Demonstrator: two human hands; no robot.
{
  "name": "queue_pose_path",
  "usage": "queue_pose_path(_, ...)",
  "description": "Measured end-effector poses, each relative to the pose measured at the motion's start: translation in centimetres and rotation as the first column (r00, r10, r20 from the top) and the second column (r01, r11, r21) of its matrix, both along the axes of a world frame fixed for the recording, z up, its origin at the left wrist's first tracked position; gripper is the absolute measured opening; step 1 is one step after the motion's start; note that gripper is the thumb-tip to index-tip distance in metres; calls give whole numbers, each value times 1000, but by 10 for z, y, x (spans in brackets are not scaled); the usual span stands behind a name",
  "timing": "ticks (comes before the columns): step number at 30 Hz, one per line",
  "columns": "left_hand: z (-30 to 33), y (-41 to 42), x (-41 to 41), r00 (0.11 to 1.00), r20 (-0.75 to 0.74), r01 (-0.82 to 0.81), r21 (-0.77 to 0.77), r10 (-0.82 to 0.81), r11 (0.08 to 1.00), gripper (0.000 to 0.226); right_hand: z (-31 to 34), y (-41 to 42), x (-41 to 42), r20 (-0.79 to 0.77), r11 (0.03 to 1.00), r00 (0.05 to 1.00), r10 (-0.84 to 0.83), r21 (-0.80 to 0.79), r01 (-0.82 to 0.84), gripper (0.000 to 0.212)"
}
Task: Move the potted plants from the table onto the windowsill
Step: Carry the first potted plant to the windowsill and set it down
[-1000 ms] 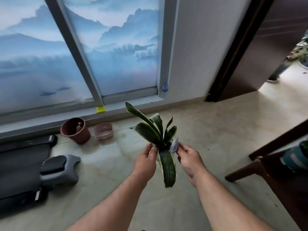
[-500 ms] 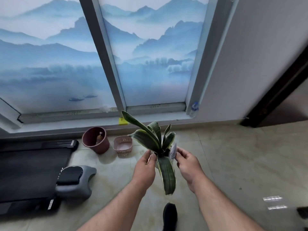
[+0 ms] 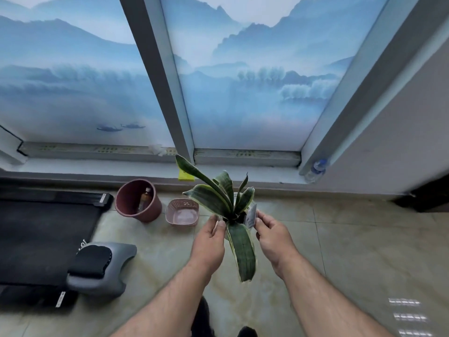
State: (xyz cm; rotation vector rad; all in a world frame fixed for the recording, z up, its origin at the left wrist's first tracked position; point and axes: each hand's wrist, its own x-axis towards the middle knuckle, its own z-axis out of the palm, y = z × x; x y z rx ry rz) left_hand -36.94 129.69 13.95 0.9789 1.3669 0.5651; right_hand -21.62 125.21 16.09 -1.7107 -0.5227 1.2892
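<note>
A small potted plant (image 3: 220,201) with stiff green, yellow-edged leaves is held in the air above the tiled floor. Its pot is mostly hidden by the leaves and by my fingers. My left hand (image 3: 210,242) grips the pot's left side and my right hand (image 3: 273,235) grips its right side, beside a small white label. The low white windowsill (image 3: 97,166) runs along the foot of the window, beyond the plant. The table is out of view.
A brown bucket (image 3: 138,201) with a bottle inside and a pink basket (image 3: 182,212) stand on the floor under the sill. A black treadmill (image 3: 41,237) lies at left. A yellow note (image 3: 185,176) and a plastic bottle (image 3: 315,170) sit on the sill.
I have come closer to the window, which now fills the upper view. The dark door and the chair at right have left the view. Both hands keep the same hold on the pot.
</note>
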Motion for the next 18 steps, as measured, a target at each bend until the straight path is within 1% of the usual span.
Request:
queue_pose_path(6, -35, 84, 5, 1000, -19, 13, -25, -14, 1000, 51, -45, 84, 6, -12, 1000, 1000, 9, -23, -10, 30)
queue_pose_path(12, -81, 182, 4, 998, -14, 67, -32, -67, 997, 45, -115, 175, 4, 5, 998, 1000, -16, -66, 16, 34)
queue_pose_path(15, -113, 227, 2, 993, -47, 105, -23, -106, 994, 42, -152, 218, 2, -13, 996, 999, -41, -74, 40, 34)
queue_pose_path(18, -144, 262, 3, 987, -89, 129, -45, -133, 991, 42, -178, 253, 1, -27, 995, 998, -64, -74, 61, 33)
